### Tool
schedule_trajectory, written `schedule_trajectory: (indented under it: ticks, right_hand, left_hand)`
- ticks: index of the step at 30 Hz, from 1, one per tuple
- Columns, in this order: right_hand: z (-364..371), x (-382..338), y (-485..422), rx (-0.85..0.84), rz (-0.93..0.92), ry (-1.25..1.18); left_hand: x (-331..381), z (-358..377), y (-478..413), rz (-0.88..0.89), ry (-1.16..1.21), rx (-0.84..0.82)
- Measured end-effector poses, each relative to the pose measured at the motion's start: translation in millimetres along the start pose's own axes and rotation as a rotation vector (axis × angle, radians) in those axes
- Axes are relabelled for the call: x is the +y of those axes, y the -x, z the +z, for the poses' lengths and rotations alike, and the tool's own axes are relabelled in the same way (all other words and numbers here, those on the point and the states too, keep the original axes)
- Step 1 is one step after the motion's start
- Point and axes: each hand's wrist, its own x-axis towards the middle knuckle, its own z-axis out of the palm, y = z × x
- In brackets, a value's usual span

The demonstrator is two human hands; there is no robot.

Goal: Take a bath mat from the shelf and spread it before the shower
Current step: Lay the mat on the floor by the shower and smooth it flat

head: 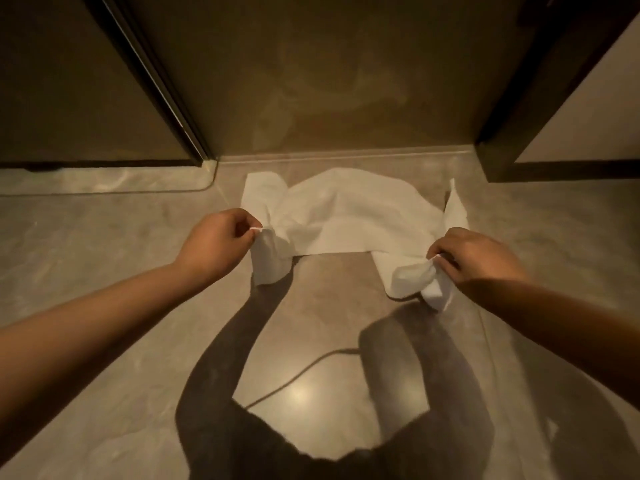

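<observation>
A thin white bath mat (349, 213) lies crumpled on the glossy grey floor, just in front of the shower threshold (343, 156). Its far edge lies near the threshold, and its near corners are lifted and bunched. My left hand (216, 242) pinches the mat's near left corner between thumb and fingers. My right hand (476, 254) grips the bunched near right corner. Both arms reach forward and down over the floor.
The shower opening (329, 81) lies straight ahead, with a dark glass door frame (162, 91) on its left and a dark wall edge (519, 98) on its right. My shadow and a thin cable shadow (298, 375) fall on the floor below my arms.
</observation>
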Motion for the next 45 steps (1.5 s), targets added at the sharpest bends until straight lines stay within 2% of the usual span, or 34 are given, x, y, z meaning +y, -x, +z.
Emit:
schedule_trajectory:
  ticks: [3, 6, 9, 15, 19, 23, 26, 28, 31, 37, 41, 45]
  right_hand:
    - [12, -7, 13, -0.064, 0.019, -0.016]
    - [21, -12, 28, -0.076, -0.117, 0.007]
    - [34, -13, 37, -0.096, -0.148, -0.004]
    - [59, -25, 57, -0.33, -0.144, -0.053]
    - [67, -27, 59, -0.278, -0.134, -0.084]
    - [63, -13, 41, -0.063, -0.027, -0.095]
    - [60, 6, 23, 0.068, 0.083, -0.147]
    - [61, 18, 11, 0.052, 0.243, -0.199]
    - [67, 29, 0, 0.016, 0.348, -0.225]
    - [80, 29, -7, 0.053, 0.321, -0.201]
    - [88, 31, -20, 0.034, 0.384, -0.262]
    - [93, 36, -28, 0.094, 0.456, -0.321]
  left_hand:
    - [0, 20, 17, 0.033, -0.016, -0.061]
    - [-2, 36, 28, 0.108, -0.078, -0.152]
    - [-7, 46, 36, 0.226, -0.193, -0.22]
    - [-12, 50, 56, 0.288, -0.317, -0.352]
    - [-11, 57, 67, 0.373, -0.282, -0.327]
    - [-1, 51, 62, 0.485, -0.242, -0.195]
    - [10, 55, 47, 0.424, -0.166, -0.091]
    - [16, 64, 38, 0.367, -0.12, -0.056]
    - [20, 82, 25, 0.295, -0.13, -0.092]
    - [21, 110, 7, 0.265, -0.185, -0.158]
    - [18, 127, 2, 0.214, -0.168, -0.199]
    - [17, 142, 2, 0.157, -0.185, -0.278]
